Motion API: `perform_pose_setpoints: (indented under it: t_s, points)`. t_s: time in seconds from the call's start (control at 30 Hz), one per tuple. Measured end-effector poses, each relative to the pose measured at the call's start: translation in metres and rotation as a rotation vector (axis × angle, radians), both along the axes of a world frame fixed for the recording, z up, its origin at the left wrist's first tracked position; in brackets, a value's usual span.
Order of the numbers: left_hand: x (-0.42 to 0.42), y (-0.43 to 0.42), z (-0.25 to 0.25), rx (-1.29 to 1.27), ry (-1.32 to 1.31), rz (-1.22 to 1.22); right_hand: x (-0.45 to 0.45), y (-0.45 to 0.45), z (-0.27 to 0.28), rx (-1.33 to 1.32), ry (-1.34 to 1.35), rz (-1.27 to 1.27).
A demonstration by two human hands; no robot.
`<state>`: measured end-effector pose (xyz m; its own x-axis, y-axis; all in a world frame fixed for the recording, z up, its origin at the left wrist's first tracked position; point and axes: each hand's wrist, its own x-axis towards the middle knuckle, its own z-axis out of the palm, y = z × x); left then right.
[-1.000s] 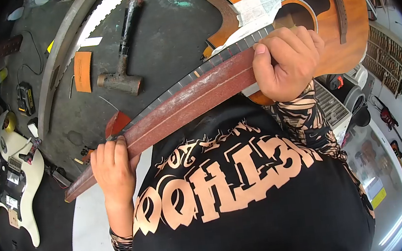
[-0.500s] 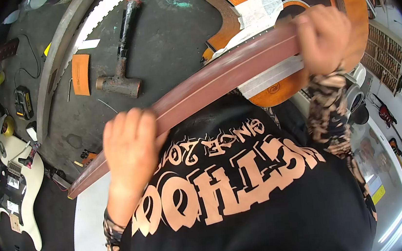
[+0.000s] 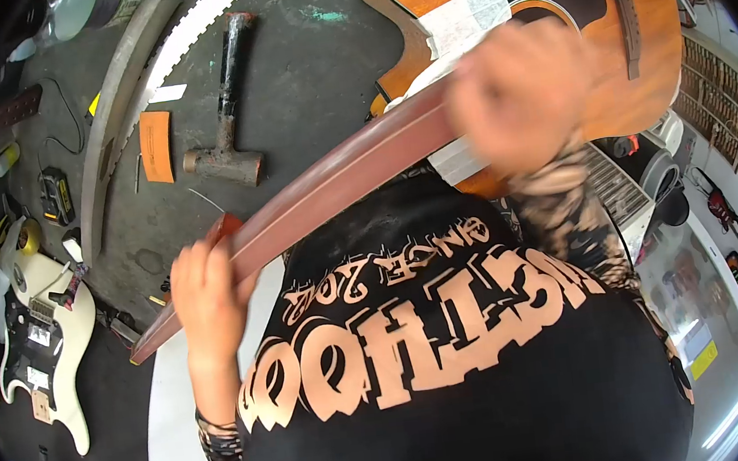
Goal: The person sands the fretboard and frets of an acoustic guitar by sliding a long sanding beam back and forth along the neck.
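A long reddish-brown sanding beam (image 3: 336, 175) slants across the view and covers most of an acoustic guitar's neck. My left hand (image 3: 207, 292) grips it toward its lower-left end, fingers over the top. My right hand (image 3: 521, 93), blurred by motion, is closed around the upper-right end and hides it. Under and beyond this hand lies the orange-brown acoustic guitar (image 3: 651, 48), face up, with its bridge in sight. Strips of white masking tape (image 3: 468, 15) cover its top beside the neck, and the soundhole is partly hidden.
On the dark bench lie a hammer (image 3: 231, 159), an orange-tan sheet (image 3: 157, 147), a curved grey bar (image 3: 106, 123) and a notched white strip (image 3: 201, 19). A cream electric guitar body (image 3: 76, 351) is at the left. A drawer organiser (image 3: 717, 72) stands at the right.
Both hands have shifted toward the lower left, the right one farther. More of the acoustic guitar's top and its bridge now show. The view has shifted slightly.
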<state>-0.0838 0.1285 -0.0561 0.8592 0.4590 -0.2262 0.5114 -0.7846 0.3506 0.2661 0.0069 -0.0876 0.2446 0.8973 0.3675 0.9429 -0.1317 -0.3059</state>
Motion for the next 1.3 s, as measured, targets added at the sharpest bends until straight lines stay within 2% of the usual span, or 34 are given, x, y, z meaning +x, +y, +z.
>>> perform_pose_setpoints:
  t_s: [0.1, 0.2, 0.27, 0.3, 0.4, 0.47, 0.5, 0.53, 0.6, 0.7, 0.73, 0.8, 0.87, 0.9, 0.93, 1.0, 1.03, 1.1, 1.13, 1.27, 1.3]
  points:
    - [-0.035, 0.002, 0.001, -0.018, 0.136, 0.010, -0.028, 0.002, -0.002, 0.025, 0.016, -0.035]
    - [0.029, -0.002, -0.001, -0.042, 0.006, -0.041, 0.042, -0.010, -0.011, 0.042, 0.013, 0.001]
    - [0.066, -0.013, 0.001, -0.073, 0.006, -0.029, 0.078, -0.014, 0.011, -0.094, -0.029, 0.034]
    - [0.069, -0.016, 0.001, -0.056, 0.010, -0.023, 0.083, -0.016, 0.006, -0.064, -0.021, 0.016]
    - [0.004, -0.007, -0.002, 0.008, -0.007, 0.007, 0.013, -0.003, -0.004, 0.082, 0.007, 0.001]
    - [-0.059, 0.000, -0.003, -0.074, 0.123, 0.101, -0.044, 0.009, -0.005, 0.114, 0.046, -0.073]
    - [-0.060, 0.000, -0.002, -0.039, 0.113, 0.062, -0.043, 0.009, -0.006, 0.135, 0.046, -0.051]
    - [-0.046, 0.000, 0.001, -0.039, 0.122, 0.062, -0.031, 0.006, -0.007, 0.135, 0.055, -0.051]
    - [0.006, -0.004, -0.007, -0.001, -0.074, -0.079, 0.022, -0.006, -0.004, 0.033, 0.029, -0.008]
    - [0.070, -0.017, 0.003, -0.055, 0.044, -0.041, 0.080, -0.017, 0.006, -0.097, 0.009, -0.005]
    - [0.060, -0.016, 0.001, -0.052, 0.039, -0.035, 0.069, -0.014, 0.004, -0.093, 0.004, 0.000]
    - [0.013, -0.007, -0.003, 0.030, -0.001, 0.008, 0.018, -0.002, -0.007, 0.089, -0.025, -0.021]
    - [-0.037, 0.000, -0.001, -0.029, 0.128, 0.104, -0.034, 0.011, -0.007, 0.133, -0.018, -0.083]
    - [-0.033, 0.000, 0.001, -0.018, 0.135, 0.084, -0.033, 0.011, -0.008, 0.183, 0.023, -0.052]
    - [-0.023, -0.002, 0.003, -0.009, 0.143, 0.073, -0.021, 0.009, -0.010, 0.180, 0.032, -0.053]
    - [0.020, -0.006, -0.001, 0.022, -0.026, -0.031, 0.030, -0.001, -0.008, 0.149, -0.033, 0.042]
    - [0.042, -0.013, -0.002, 0.031, -0.003, -0.034, 0.054, -0.010, 0.005, -0.033, 0.036, 0.076]
    - [0.058, -0.019, -0.002, 0.002, -0.008, 0.014, 0.074, -0.011, -0.001, 0.045, -0.084, 0.069]
    - [0.051, -0.021, -0.001, -0.010, -0.010, 0.025, 0.069, -0.008, -0.007, 0.096, -0.127, 0.071]
    - [-0.047, -0.017, 0.002, 0.022, 0.142, 0.099, -0.044, -0.002, -0.008, 0.102, 0.024, -0.055]
    - [-0.041, -0.016, 0.003, 0.023, 0.113, 0.064, -0.039, -0.004, -0.006, 0.088, 0.022, -0.030]
